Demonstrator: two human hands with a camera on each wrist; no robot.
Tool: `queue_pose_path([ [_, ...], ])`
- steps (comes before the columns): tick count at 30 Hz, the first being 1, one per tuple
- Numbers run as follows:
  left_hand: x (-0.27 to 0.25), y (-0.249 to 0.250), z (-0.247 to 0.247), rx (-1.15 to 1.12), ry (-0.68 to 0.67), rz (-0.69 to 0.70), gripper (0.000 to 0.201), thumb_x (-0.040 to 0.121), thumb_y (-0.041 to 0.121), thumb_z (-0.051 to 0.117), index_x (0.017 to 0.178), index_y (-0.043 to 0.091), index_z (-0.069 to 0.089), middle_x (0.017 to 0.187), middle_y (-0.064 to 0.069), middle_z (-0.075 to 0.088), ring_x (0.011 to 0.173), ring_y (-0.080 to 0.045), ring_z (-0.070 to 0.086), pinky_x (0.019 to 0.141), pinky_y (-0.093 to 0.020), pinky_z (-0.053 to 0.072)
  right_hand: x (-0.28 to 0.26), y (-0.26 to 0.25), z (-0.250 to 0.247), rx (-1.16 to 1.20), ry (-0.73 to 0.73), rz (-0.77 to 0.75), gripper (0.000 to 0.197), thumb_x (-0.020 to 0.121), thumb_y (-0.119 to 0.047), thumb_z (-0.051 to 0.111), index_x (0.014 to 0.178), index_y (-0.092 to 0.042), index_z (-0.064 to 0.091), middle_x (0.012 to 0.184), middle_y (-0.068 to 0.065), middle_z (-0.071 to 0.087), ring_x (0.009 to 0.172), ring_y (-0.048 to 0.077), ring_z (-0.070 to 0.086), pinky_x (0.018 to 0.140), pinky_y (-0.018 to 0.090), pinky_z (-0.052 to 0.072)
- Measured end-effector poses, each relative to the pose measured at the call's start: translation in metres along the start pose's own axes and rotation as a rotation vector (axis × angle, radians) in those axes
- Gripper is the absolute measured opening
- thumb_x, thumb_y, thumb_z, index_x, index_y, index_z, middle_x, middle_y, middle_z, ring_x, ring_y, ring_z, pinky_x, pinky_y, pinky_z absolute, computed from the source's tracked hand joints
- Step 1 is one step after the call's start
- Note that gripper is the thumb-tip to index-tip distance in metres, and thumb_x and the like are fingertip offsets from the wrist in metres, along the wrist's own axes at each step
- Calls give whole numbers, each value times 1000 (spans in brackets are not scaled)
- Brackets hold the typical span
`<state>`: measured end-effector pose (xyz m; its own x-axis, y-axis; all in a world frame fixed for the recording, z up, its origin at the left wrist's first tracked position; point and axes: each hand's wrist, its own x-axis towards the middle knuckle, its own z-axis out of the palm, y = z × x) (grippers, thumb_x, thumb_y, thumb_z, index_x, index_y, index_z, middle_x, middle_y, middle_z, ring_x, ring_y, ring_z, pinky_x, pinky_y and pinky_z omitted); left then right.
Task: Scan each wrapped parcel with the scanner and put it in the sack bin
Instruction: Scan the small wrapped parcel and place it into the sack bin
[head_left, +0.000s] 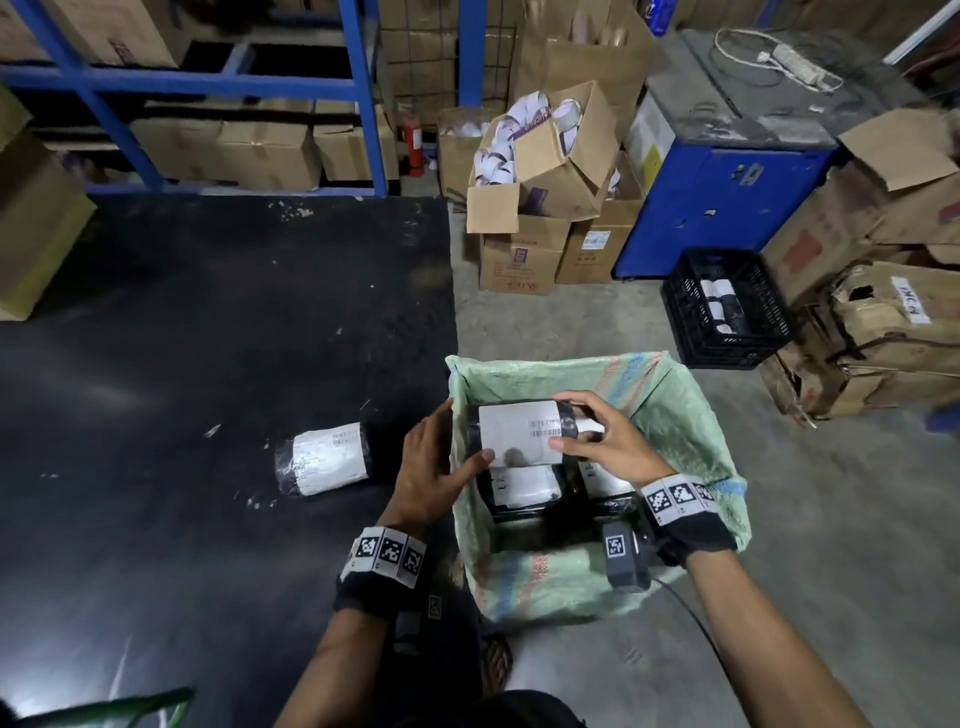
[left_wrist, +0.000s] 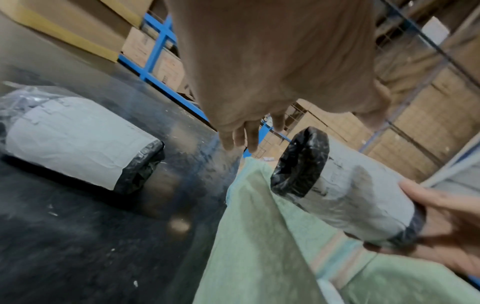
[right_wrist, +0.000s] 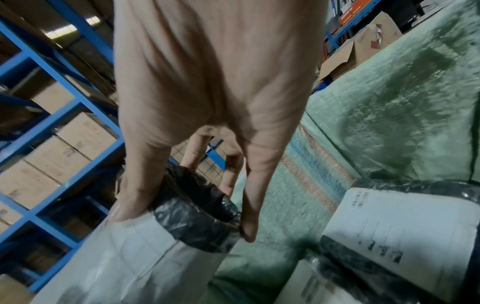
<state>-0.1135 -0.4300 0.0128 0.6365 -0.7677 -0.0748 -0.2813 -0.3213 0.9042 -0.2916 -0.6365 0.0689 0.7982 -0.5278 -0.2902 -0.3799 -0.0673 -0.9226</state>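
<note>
I hold one parcel (head_left: 521, 434) over the open sack (head_left: 691, 415), label side up. My right grip (head_left: 608, 441) grasps its right end: the thumb presses the near side, the fingers (right_wrist: 250, 197) curl over the black-wrapped end cap. My left grip (head_left: 434, 462) is released, fingers fairly straight; the thumb touches the label's near left corner, and the palm sits beside the parcel's left end, which the left wrist view shows bare (left_wrist: 298, 162).

The sack stands on the concrete floor (head_left: 561, 322), its left rim against the black mat (head_left: 208, 338). Inside it, under the held parcel, lie other parcels (head_left: 524, 488), labels visible, packed side by side.

A second parcel (head_left: 322, 460) lies on its side on the mat, left of my left grip and apart from it.

A black crate (head_left: 727, 306) stands beyond the sack on the right, holding white rolls
</note>
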Motion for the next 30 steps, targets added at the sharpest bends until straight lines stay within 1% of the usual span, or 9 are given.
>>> queue_pose_path([
  [2, 3, -11, 14, 214, 19, 12, 107, 76, 83, 54, 156, 13, 40, 154, -9, 48, 145, -31, 37, 122, -48, 32, 16, 12, -16, -46, -18, 35, 60, 70, -36, 87, 125, -37, 61, 134, -12, 60, 126, 3, 53, 98, 26, 52],
  [3, 3, -16, 22, 277, 20, 11, 108, 78, 81, 49, 157, 8, 39, 156, -14, 45, 148, -37, 35, 123, -52, 29, 25, 19, -22, -77, -29, 61, 62, 66, -44, 87, 123, -43, 60, 135, -12, 59, 129, 8, 52, 104, 35, 49],
  [5, 2, -20, 36, 367, 22, -25, 103, 82, 73, 42, 158, 5, 35, 162, -20, 37, 153, -41, 26, 126, -53, 23, 43, 33, -30, -157, -51, 110, 61, 63, -48, 87, 118, -51, 59, 137, -7, 59, 129, 12, 52, 108, 41, 43],
  [7, -1, -23, 49, 440, 19, -45, 98, 86, 67, 38, 161, 5, 27, 167, -21, 26, 157, -40, 17, 128, -53, 20, 59, 46, -32, -194, -58, 155, 60, 68, -40, 87, 120, -47, 59, 133, -6, 60, 128, 13, 51, 107, 38, 41],
  [11, -7, -30, 68, 538, 32, -34, 90, 91, 51, 38, 163, 2, 18, 170, -20, 21, 159, -37, 16, 129, -49, 22, 86, 66, -24, -198, -65, 212, 59, 76, -19, 85, 129, -21, 58, 113, -7, 61, 117, 14, 54, 100, 31, 44],
  [17, -7, -25, 71, 590, 47, -15, 79, 94, 32, 32, 164, 1, 13, 173, -15, 10, 161, -30, 11, 130, -45, 17, 112, 107, -8, -146, -16, 225, 62, 69, -14, 89, 124, -19, 60, 121, 3, 66, 120, 21, 57, 97, 25, 42],
  [21, -6, -29, 72, 614, -6, 10, 74, 96, 24, 32, 162, -2, 14, 172, -19, 9, 161, -32, 9, 128, -49, 25, 120, 119, -2, -118, -15, 199, 64, 71, -9, 87, 128, -12, 59, 122, 4, 64, 112, 15, 57, 85, 5, 42],
  [26, -3, -27, 75, 605, -12, 7, 79, 91, 26, 35, 161, -7, 15, 170, -23, 13, 159, -36, 11, 127, -50, 27, 132, 143, 2, -78, -5, 149, 63, 68, -6, 88, 117, -32, 59, 128, 8, 63, 124, 28, 58, 112, 44, 41],
  [30, 0, -29, 81, 593, 12, -20, 83, 91, 32, 33, 162, -4, 9, 172, -21, 6, 161, -33, 3, 130, -45, 18, 132, 145, 7, -25, 12, 155, 61, 73, 6, 81, 125, -15, 56, 131, 8, 59, 122, 24, 55, 114, 42, 39],
])
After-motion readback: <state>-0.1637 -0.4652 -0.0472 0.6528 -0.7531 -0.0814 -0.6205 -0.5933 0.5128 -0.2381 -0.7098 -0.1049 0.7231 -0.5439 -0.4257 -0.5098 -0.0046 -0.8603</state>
